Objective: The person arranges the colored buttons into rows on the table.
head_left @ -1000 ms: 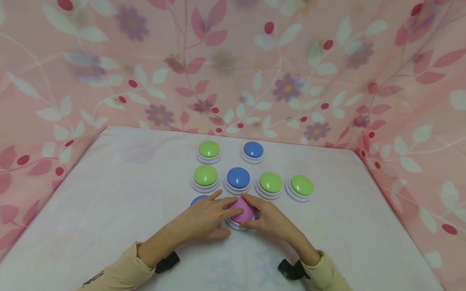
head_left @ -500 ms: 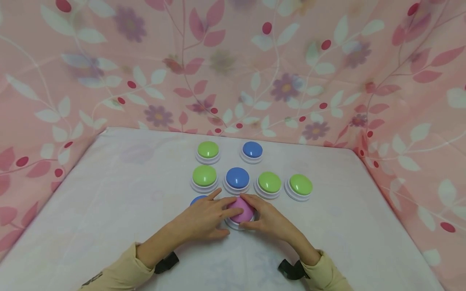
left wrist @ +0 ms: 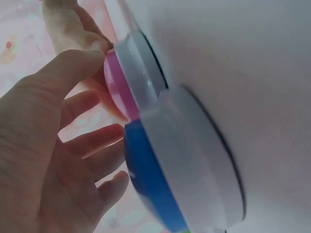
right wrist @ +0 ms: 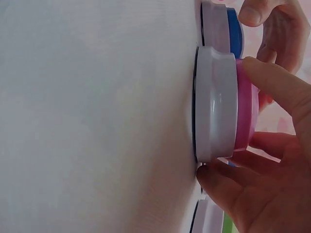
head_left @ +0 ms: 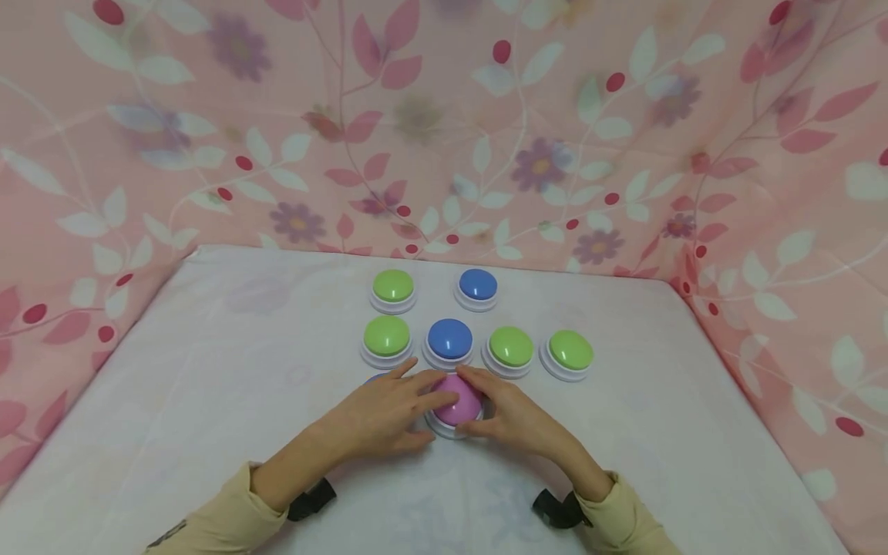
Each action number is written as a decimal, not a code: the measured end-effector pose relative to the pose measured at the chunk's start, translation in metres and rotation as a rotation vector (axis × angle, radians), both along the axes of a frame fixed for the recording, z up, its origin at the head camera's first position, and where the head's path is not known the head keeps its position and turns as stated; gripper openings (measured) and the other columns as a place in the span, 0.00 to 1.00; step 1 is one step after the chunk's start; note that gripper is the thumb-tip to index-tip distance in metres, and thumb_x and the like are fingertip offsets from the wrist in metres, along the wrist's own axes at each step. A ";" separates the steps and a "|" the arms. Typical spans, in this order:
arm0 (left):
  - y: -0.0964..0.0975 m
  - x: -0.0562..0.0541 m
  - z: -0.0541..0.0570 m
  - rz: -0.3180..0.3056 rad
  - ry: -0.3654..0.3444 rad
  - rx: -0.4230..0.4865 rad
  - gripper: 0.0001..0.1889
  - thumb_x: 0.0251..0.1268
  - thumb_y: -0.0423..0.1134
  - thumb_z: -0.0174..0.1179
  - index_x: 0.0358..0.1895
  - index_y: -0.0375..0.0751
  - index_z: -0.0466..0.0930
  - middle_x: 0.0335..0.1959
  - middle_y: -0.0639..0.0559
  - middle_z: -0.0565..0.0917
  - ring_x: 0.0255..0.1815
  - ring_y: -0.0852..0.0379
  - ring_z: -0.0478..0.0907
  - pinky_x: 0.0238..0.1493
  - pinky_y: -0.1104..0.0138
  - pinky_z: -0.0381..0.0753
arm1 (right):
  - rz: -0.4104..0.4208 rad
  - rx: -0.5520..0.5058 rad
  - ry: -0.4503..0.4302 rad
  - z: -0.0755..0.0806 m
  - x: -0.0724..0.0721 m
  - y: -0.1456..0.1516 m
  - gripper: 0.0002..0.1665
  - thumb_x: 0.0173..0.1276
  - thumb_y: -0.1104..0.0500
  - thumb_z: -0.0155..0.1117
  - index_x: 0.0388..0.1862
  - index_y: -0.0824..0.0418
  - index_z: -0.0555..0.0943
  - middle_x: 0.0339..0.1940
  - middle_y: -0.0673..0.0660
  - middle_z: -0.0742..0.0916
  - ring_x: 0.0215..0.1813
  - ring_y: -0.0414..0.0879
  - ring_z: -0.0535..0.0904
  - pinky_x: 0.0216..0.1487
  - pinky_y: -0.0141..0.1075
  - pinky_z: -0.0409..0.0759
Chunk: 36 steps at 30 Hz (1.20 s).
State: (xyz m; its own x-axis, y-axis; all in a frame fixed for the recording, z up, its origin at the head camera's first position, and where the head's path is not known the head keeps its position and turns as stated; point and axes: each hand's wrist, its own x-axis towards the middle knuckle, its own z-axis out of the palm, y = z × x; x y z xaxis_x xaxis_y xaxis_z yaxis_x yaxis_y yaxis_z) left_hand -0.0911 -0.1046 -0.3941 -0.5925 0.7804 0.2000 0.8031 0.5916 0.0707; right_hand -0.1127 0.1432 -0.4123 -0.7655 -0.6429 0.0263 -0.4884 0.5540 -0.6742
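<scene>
In the head view a push button with a pink dome and white base [head_left: 468,405] sits on the table in front of the person. The right hand [head_left: 516,412] grips it from the right, thumb on the near side and fingers round the far side. From the left, the left hand [head_left: 381,412] reaches over with loosely spread fingers, a fingertip lying over the pink dome. Under that hand is a blue push button [left wrist: 150,174], mostly hidden in the head view; in the left wrist view the fingers are beside its dome, and contact is hard to tell.
Behind the hands stand more push buttons: a blue one [head_left: 449,339], another blue one [head_left: 478,285], and several green ones [head_left: 386,336]. A white cloth [head_left: 208,385] covers the table. Pink floral fabric [head_left: 444,139] hangs at the back and sides.
The head view has shifted slightly, so everything sits a little further left. Both hands keep nearly the same places at the pink button.
</scene>
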 end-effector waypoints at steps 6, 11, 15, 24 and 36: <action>-0.011 -0.011 0.015 0.066 -0.068 0.040 0.33 0.60 0.54 0.67 0.69 0.52 0.72 0.69 0.43 0.73 0.67 0.42 0.73 0.69 0.46 0.67 | -0.007 -0.045 -0.009 0.015 -0.009 0.003 0.47 0.61 0.56 0.75 0.76 0.60 0.65 0.74 0.58 0.71 0.74 0.54 0.67 0.67 0.48 0.72; -0.022 -0.034 0.039 0.184 -0.150 0.076 0.34 0.63 0.54 0.66 0.71 0.53 0.69 0.73 0.45 0.68 0.71 0.38 0.68 0.67 0.45 0.69 | -0.059 -0.064 0.030 0.035 -0.026 0.003 0.46 0.61 0.55 0.75 0.76 0.57 0.65 0.74 0.56 0.71 0.74 0.54 0.67 0.67 0.50 0.72; -0.032 -0.060 0.054 0.275 -0.222 0.145 0.36 0.62 0.53 0.67 0.73 0.53 0.66 0.75 0.47 0.65 0.72 0.41 0.67 0.61 0.44 0.75 | -0.072 -0.033 0.157 0.048 -0.050 -0.004 0.47 0.61 0.54 0.75 0.76 0.56 0.64 0.75 0.58 0.71 0.75 0.56 0.65 0.70 0.52 0.69; -0.058 -0.132 0.059 0.385 -0.327 0.266 0.42 0.60 0.52 0.68 0.76 0.51 0.61 0.76 0.45 0.63 0.74 0.42 0.62 0.68 0.42 0.66 | -0.118 -0.054 0.177 0.059 -0.120 -0.027 0.50 0.63 0.50 0.72 0.79 0.56 0.58 0.78 0.57 0.65 0.78 0.54 0.59 0.75 0.54 0.61; -0.085 -0.187 0.018 0.519 -0.511 0.328 0.47 0.54 0.52 0.71 0.77 0.47 0.58 0.77 0.42 0.59 0.76 0.40 0.57 0.72 0.40 0.57 | -0.148 0.042 0.047 0.043 -0.168 -0.072 0.52 0.63 0.51 0.71 0.80 0.58 0.55 0.78 0.58 0.64 0.79 0.54 0.56 0.76 0.51 0.59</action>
State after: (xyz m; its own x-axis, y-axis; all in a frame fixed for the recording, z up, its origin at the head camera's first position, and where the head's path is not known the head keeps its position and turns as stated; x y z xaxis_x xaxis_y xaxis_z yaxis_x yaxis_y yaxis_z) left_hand -0.2782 -0.1896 -0.3758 -0.9443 0.3283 -0.0226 0.2521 0.7661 0.5912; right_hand -0.2806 0.0713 -0.3692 -0.8503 -0.5248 0.0403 -0.4304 0.6492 -0.6271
